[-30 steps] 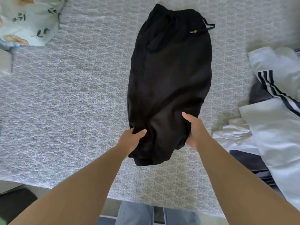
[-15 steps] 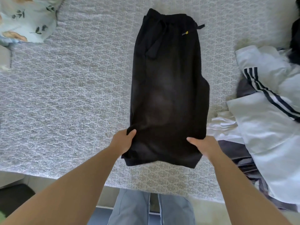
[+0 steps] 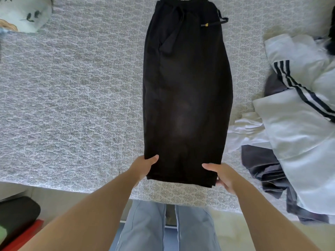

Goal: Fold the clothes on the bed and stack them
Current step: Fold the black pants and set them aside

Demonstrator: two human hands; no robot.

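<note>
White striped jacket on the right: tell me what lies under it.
Under the white jacket with dark stripes a dark grey garment sticks out, and a white crumpled cloth beside it. How far either reaches underneath is covered.

A bed (image 3: 72,98) covered in a grey, white-patterned quilt filled most of the view under even daylight, its near edge dropping to a pale floor (image 3: 272,230), where a black object (image 3: 16,212) and something red (image 3: 23,236) sat at lower left.

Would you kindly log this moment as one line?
left hand: grips near hem | right hand: grips near hem | black shorts: flat on bed
</note>
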